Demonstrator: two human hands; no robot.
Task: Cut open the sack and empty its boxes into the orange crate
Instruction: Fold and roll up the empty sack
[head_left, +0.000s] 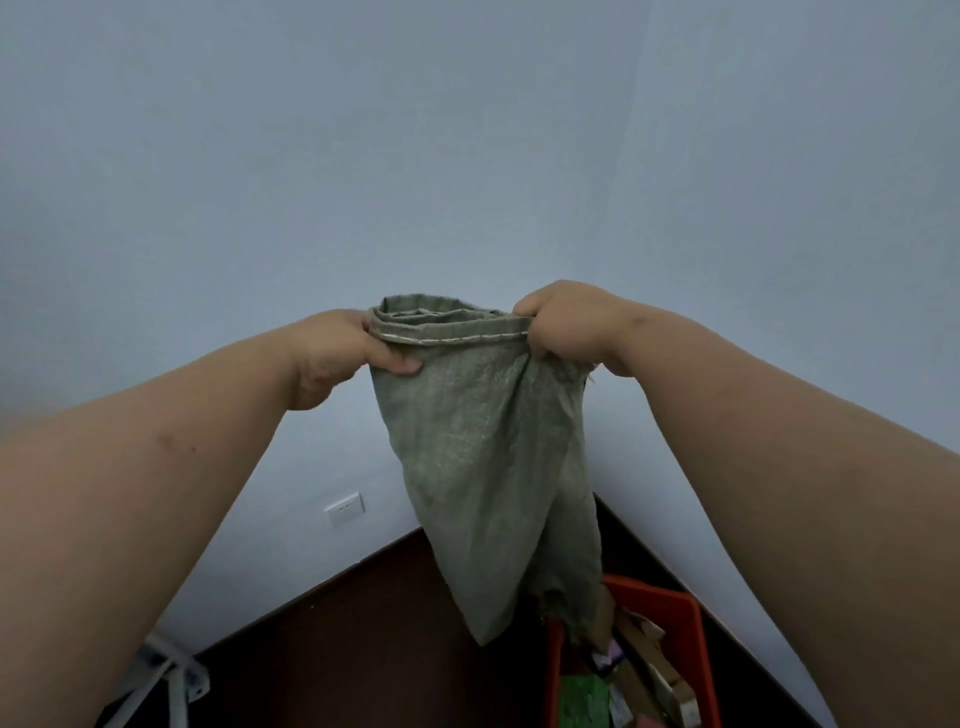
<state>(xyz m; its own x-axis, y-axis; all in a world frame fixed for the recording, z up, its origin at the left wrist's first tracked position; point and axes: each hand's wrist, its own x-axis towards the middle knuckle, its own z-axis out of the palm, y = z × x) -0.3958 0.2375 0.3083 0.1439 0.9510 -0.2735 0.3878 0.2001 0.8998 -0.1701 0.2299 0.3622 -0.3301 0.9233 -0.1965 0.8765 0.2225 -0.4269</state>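
The grey-green sack (483, 457) is coarse woven cloth, matt; the orange crate (670, 608) smooth plastic; its boxes (649, 660) dull cardboard.

The sack (483, 457) in the middle of the frame is dull grey-green woven cloth with a pale off-white stitched line along its upper hem. At lower right, the crate (691, 623) is bright orange; the boxes (649, 670) in it show brown cardboard, a green patch, and bits of pink and purple. The walls (467, 156) are pale blue-grey, the floor (363, 649) dark reddish-brown. A white socket (344, 508) sits left of centre.
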